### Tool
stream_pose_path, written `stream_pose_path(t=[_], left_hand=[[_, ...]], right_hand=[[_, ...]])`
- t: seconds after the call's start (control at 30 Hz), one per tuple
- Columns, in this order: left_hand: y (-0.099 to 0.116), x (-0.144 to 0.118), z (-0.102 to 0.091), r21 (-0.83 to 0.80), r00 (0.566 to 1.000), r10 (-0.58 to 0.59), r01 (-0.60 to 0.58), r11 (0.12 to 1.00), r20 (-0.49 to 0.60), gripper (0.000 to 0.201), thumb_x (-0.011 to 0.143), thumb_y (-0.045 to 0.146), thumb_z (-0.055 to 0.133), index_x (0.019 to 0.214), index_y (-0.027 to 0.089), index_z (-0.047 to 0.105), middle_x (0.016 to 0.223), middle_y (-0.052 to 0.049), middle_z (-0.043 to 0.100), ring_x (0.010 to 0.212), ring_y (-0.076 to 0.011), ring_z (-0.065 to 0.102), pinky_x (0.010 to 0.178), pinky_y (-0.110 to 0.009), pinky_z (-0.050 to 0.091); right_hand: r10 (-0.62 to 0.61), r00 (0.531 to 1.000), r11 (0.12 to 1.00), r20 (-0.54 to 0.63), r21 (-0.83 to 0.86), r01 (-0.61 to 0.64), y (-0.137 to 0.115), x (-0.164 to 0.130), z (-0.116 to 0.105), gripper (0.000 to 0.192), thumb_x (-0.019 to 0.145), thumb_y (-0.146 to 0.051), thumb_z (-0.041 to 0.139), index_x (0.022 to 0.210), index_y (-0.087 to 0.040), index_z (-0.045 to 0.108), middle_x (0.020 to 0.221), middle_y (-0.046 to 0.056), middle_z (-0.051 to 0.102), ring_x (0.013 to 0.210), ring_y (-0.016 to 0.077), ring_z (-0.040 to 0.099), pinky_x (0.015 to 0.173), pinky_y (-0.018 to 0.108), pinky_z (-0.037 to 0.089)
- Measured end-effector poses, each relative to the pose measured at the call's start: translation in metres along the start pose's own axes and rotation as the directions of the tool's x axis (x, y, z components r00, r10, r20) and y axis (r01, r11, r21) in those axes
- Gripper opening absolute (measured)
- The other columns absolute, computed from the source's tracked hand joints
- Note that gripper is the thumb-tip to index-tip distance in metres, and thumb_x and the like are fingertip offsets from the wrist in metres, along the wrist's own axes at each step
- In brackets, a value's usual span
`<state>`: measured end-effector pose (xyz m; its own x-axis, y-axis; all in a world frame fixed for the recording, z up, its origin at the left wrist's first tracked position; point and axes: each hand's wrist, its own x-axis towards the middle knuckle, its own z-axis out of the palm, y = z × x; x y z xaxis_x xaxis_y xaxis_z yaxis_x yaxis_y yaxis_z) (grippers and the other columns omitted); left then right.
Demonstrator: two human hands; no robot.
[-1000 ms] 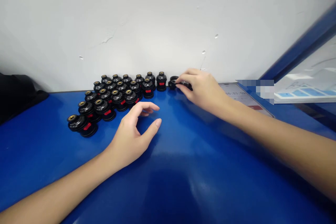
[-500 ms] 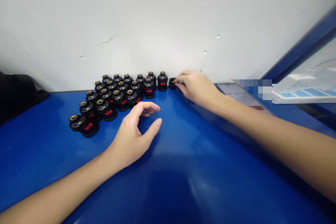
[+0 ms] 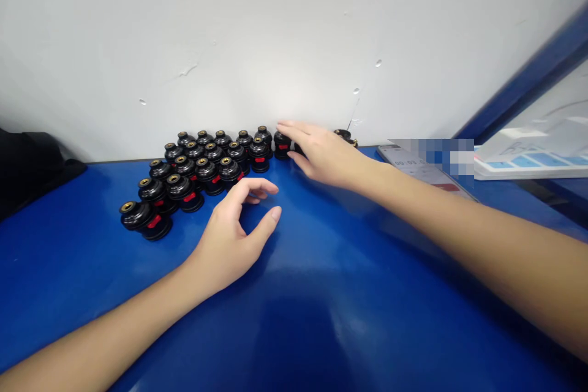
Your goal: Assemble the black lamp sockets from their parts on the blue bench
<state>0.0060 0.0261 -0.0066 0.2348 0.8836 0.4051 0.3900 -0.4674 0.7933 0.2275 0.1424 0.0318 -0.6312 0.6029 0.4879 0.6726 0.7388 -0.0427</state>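
Two hands by a bunch of black lamp holders

The right hand (image 3: pixel 321 156) lies flat and open over the end lamp holder (image 3: pixel 281 143) by the wall. The left hand (image 3: pixel 234 233) rests half-curled, holding nothing, on the blue table (image 3: pixel 321 294).

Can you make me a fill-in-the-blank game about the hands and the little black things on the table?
1. The black parts stand on a ___ table.
2. The right hand reaches over the end of the back row beside the ___ wall.
3. The left hand rests on the table holding ___.
4. Each black part has a ___ tab on its side.

Missing words: blue; white; nothing; red
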Motion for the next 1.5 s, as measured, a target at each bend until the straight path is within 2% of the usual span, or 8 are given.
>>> stream_pose_path(t=[0.3, 0.43, 0.57, 0.73, 0.9, 1.0, 1.2, 1.5], left_hand=[[-0.001, 0.001, 0.003, -0.043, 0.998, 0.0, -0.002, 0.999, -0.057, 0.033, 0.1, 0.024, 0.069, 0.131, 0.023, 0.056, 0.125, -0.008, 0.07, 0.115, -0.0219, 0.067, 0.104, -0.043, 0.054], [-0.002, 0.001, 0.005, -0.061, 0.999, -0.018, 0.015, 0.998, -0.051, 0.036, 0.1, 0.024, 0.068, 0.134, 0.023, 0.053, 0.126, -0.009, 0.068, 0.117, -0.0225, 0.066, 0.105, -0.045, 0.054], [-0.002, 0.001, 0.005, -0.069, 0.999, -0.029, 0.027, 0.997, -0.025, 0.036, 0.101, 0.025, 0.067, 0.134, 0.023, 0.054, 0.126, -0.009, 0.068, 0.119, -0.0228, 0.065, 0.106, -0.046, 0.053], [-0.001, 0.0, 0.004, -0.15, 0.999, -0.031, 0.035, 0.988, 0.029, 0.029, 0.102, 0.021, 0.066, 0.129, 0.023, 0.056, 0.122, -0.007, 0.067, 0.109, -0.0194, 0.068, 0.104, -0.042, 0.057], [0.001, 0.0, 0.004, -0.212, 0.994, -0.012, 0.034, 0.977, 0.105, 0.021, 0.103, 0.016, 0.064, 0.123, 0.022, 0.058, 0.118, -0.007, 0.069, 0.106, -0.018, 0.073, 0.101, -0.038, 0.06], [0.001, 0.0, 0.005, -0.215, 0.994, 0.009, 0.014, 0.976, 0.107, 0.026, 0.102, 0.015, 0.065, 0.126, 0.023, 0.058, 0.117, -0.006, 0.07, 0.105, -0.0167, 0.073, 0.101, -0.036, 0.06], [0.001, 0.0, 0.003, -0.155, 0.99, 0.069, -0.05, 0.987, 0.121, 0.055, 0.096, 0.014, 0.074, 0.145, 0.029, 0.053, 0.125, -0.005, 0.071, 0.116, -0.0189, 0.072, 0.105, -0.035, 0.06], [0.01, 0.0, -0.002, 0.132, 0.978, 0.113, -0.137, 0.982, 0.175, 0.033, 0.102, 0.03, 0.074, 0.134, 0.024, 0.066, 0.127, -0.004, 0.078, 0.115, -0.0217, 0.075, 0.103, -0.035, 0.058]], right_hand=[[-0.032, 0.994, 0.994, -0.103, 0.101, 0.042, -0.028, -0.03, -0.02, 0.036, 0.102, -0.009, 0.057, 0.136, -0.006, 0.069, 0.137, 0.023, 0.075, 0.123, 0.0364, 0.074, 0.107, 0.055, 0.061], [-0.03, 0.988, 0.982, -0.151, 0.178, 0.057, -0.05, -0.052, -0.037, 0.025, 0.104, -0.01, 0.054, 0.12, -0.015, 0.072, 0.121, 0.016, 0.078, 0.107, 0.0301, 0.077, 0.093, 0.046, 0.064], [0.0, 0.989, 0.961, -0.146, 0.274, 0.04, -0.069, -0.071, -0.043, 0.022, 0.104, -0.014, 0.061, 0.124, -0.019, 0.068, 0.123, 0.013, 0.077, 0.114, 0.0265, 0.075, 0.101, 0.041, 0.063], [0.21, 0.971, 0.926, -0.118, 0.343, -0.159, -0.076, -0.092, -0.021, 0.059, 0.095, -0.03, 0.08, 0.147, -0.022, 0.052, 0.14, 0.016, 0.07, 0.129, 0.034, 0.071, 0.108, 0.053, 0.061], [0.309, 0.951, 0.853, 0.002, 0.441, -0.278, -0.075, -0.097, -0.007, 0.042, 0.095, -0.027, 0.079, 0.132, -0.023, 0.062, 0.128, 0.01, 0.078, 0.12, 0.0305, 0.075, 0.104, 0.051, 0.063], [0.287, 0.958, 0.826, 0.008, 0.504, -0.252, -0.076, -0.096, -0.012, 0.033, 0.098, -0.023, 0.074, 0.13, -0.023, 0.066, 0.126, 0.008, 0.078, 0.118, 0.0264, 0.075, 0.105, 0.046, 0.062], [0.196, 0.98, 0.822, -0.042, 0.553, -0.141, -0.07, -0.099, -0.022, 0.043, 0.104, -0.024, 0.065, 0.146, -0.019, 0.065, 0.134, 0.014, 0.072, 0.122, 0.0251, 0.073, 0.107, 0.043, 0.06], [0.378, 0.921, 0.548, 0.099, 0.777, -0.308, -0.064, -0.099, -0.022, 0.031, 0.095, -0.045, 0.082, 0.113, -0.022, 0.073, 0.1, 0.004, 0.081, 0.092, 0.0207, 0.081, 0.087, 0.035, 0.067]])
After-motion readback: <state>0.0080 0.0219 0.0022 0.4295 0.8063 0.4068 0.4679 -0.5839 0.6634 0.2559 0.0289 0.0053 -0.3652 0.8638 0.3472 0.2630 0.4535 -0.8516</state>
